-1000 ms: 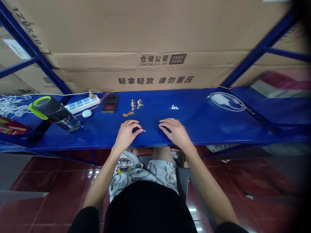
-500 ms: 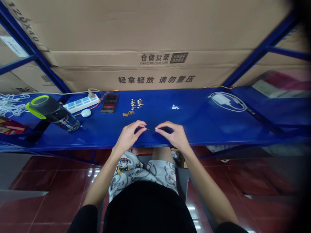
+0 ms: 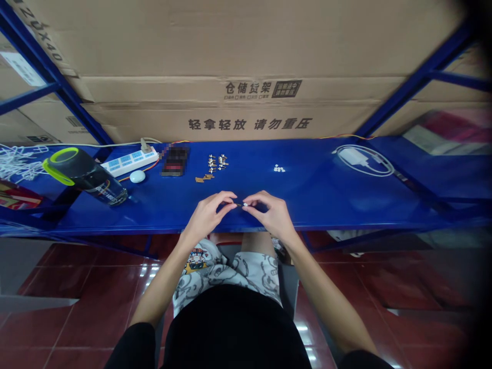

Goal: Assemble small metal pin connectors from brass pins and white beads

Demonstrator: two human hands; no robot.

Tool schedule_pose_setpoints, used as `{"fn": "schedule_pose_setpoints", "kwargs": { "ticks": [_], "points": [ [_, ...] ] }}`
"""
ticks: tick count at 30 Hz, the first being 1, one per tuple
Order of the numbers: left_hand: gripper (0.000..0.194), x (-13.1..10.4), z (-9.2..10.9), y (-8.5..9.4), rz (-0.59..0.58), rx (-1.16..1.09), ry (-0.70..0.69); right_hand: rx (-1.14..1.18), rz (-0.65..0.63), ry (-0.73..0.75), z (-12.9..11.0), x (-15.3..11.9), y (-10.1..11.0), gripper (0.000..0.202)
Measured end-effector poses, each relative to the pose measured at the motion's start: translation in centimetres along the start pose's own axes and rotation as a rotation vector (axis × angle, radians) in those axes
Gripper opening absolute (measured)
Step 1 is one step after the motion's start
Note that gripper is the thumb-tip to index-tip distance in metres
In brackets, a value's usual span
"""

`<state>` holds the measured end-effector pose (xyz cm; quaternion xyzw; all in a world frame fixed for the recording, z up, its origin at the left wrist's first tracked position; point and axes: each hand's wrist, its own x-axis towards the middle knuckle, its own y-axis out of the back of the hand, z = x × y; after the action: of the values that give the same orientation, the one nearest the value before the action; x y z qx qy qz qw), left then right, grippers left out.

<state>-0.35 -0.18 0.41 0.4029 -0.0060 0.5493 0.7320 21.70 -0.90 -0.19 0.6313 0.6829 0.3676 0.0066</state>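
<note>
Left hand (image 3: 207,214): narrow fingertip pinch, thin rod (image 3: 239,205) gripped, free end projecting toward right hand (image 3: 273,214). Right hand: fingertips closed on small white piece (image 3: 245,205), facing rod; contact between two parts cannot be told. Both parts above blue shelf (image 3: 326,197), near front edge. Beyond hands: brass-coloured pieces (image 3: 199,180), white-and-brass pieces (image 3: 211,164) in two columns, loose white pieces (image 3: 279,169) clustered farther right.

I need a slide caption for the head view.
Left hand holding thin rod, right hand holding white piece, above blue shelf.
</note>
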Motion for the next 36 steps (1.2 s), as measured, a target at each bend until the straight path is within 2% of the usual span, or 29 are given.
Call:
{"fn": "schedule_pose_setpoints", "kwargs": {
  "ticks": [11, 21, 29, 36],
  "points": [
    [0.022, 0.0, -0.1, -0.3, -0.023, 0.028, -0.038, -0.073, -0.005, 0.017, -0.6, -0.1, -1.0, 0.004],
    [0.024, -0.4, -0.3, -0.8, -0.048, 0.155, -0.069, -0.195, 0.007, 0.156, 0.0, -0.4, -1.6, 0.013],
    [0.020, -0.1, 0.2, -1.1, -0.064, 0.262, -0.069, -0.297, 0.008, 0.203, 0.5, -0.6, -2.1, 0.020],
    [0.019, 0.1, 0.4, -1.3, -0.036, 0.205, -0.052, -0.461, -0.001, 0.290, 0.5, -1.1, -2.3, 0.028]
  ]
}}
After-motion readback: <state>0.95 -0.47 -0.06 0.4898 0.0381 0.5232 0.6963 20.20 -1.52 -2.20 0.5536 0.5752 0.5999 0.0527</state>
